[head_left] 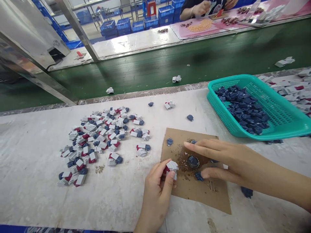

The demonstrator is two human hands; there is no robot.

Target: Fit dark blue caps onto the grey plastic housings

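Observation:
My left hand (156, 191) pinches a small light-grey and dark-red plastic part (172, 166) at the left edge of a stained cardboard sheet (201, 200). Over the cardboard's right side stretches my right hand (225, 155), its fingers apart and nothing seen between them. Its thumb tip is at a small dark-blue plastic piece (199, 176); whether it touches is hard to tell. Between the thumb and index finger a small round cap (193, 161) with dark contents sits on a wet brown stain. Another dark-blue piece (169, 141) lies near the cardboard's upper left corner.
A pile of grey, red and blue assembled parts (97, 136) covers the table's left middle. To the right stands a turquoise basket (283, 100) with many blue pieces. Beyond runs a green conveyor belt (145, 71) with several grey parts; a co-worker's hand (201, 8) is behind it.

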